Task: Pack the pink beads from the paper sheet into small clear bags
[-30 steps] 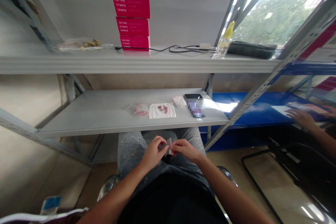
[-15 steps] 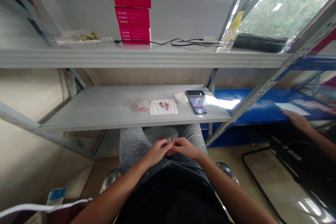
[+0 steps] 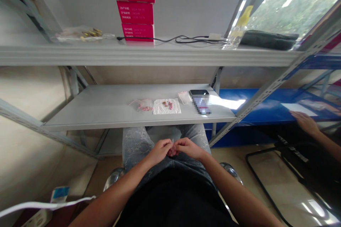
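Note:
Low over my lap, my left hand (image 3: 163, 149) and my right hand (image 3: 186, 148) meet with fingers pinched together. Between the fingertips is a small clear plastic bag (image 3: 172, 142), seen almost edge-on. My fingers cover most of it, so its contents cannot be made out. On the lower shelf in front lies a white tissue (image 3: 160, 109) bearing several small red-and-brownish pieces (image 3: 168, 105). Left of the tissue is a clear bag (image 3: 145, 105) with more reddish pieces in it. A pack of clear bags (image 3: 184, 97) rests behind the tissue on its right.
Two phones, a dark one (image 3: 199, 93) and a blurred one (image 3: 201, 105), lie at the lower shelf's (image 3: 87, 110) right. The upper shelf (image 3: 160, 56) carries red boxes (image 3: 137, 12), a black cable (image 3: 183, 39) and a yellow-topped bottle (image 3: 238, 30). Another person's hand (image 3: 305, 122) is at right.
My view has shifted slightly. Both hands stay together over my lap with only small finger movement, still pinching the clear plastic. The things on the shelves have not moved.

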Motion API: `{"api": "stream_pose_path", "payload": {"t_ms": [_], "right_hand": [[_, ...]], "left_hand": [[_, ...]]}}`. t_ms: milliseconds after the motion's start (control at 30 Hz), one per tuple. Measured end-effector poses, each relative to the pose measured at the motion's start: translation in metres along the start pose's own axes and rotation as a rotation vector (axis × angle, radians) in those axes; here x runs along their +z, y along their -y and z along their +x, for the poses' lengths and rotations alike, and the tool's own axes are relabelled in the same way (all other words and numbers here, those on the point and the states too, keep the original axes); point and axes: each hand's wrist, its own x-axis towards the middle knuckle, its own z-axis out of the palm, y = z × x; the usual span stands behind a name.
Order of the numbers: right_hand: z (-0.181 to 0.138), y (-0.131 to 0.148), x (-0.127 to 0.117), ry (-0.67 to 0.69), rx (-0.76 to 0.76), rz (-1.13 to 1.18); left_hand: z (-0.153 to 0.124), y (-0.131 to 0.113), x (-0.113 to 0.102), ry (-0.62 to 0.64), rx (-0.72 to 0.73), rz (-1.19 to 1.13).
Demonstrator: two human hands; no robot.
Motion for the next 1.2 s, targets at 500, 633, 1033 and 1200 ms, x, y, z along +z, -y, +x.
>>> {"api": "stream_pose_path", "payload": {"t_ms": [500, 633, 1033, 1200], "right_hand": [[0.001, -0.002, 0.001, -0.026, -0.016, -0.005], [0.001, -0.002, 0.000, -0.091, 0.010, 0.035], [-0.002, -0.001, 0.001, -0.046, 0.044, 0.053], [-0.002, 0.001, 0.000, -0.034, 0.037, 0.030]], "left_hand": [[-0.001, 0.003, -0.001, 0.032, 0.029, 0.049], [0.001, 0.003, -0.003, 0.043, 0.023, 0.017], [-0.004, 0.002, 0.000, 0.109, 0.023, -0.024], [-0.006, -0.005, 0.001, 0.117, 0.015, -0.040]]}}
